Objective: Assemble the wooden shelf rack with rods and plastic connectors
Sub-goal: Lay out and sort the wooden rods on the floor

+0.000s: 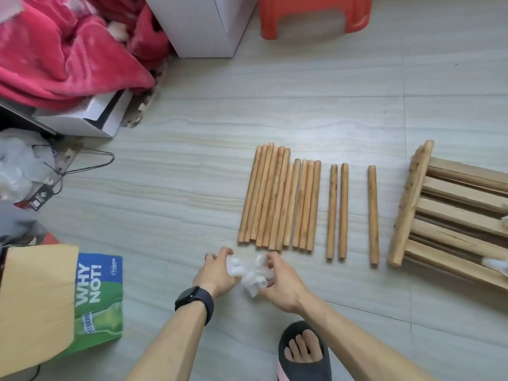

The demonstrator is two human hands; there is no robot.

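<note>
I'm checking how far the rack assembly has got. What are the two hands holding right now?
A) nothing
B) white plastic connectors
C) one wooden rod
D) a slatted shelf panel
B: the left hand and right hand both curl their fingers round a clump of white plastic connectors, while the wooden rods lie untouched on the floor beyond them.

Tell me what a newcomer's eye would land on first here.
First, the row of wooden rods laid side by side at centre, with three lying apart to their right. Just below them, the left hand and right hand grip a cluster of white connectors. The red blanket heaped at top left and the slatted shelves at the right edge come next.
</note>
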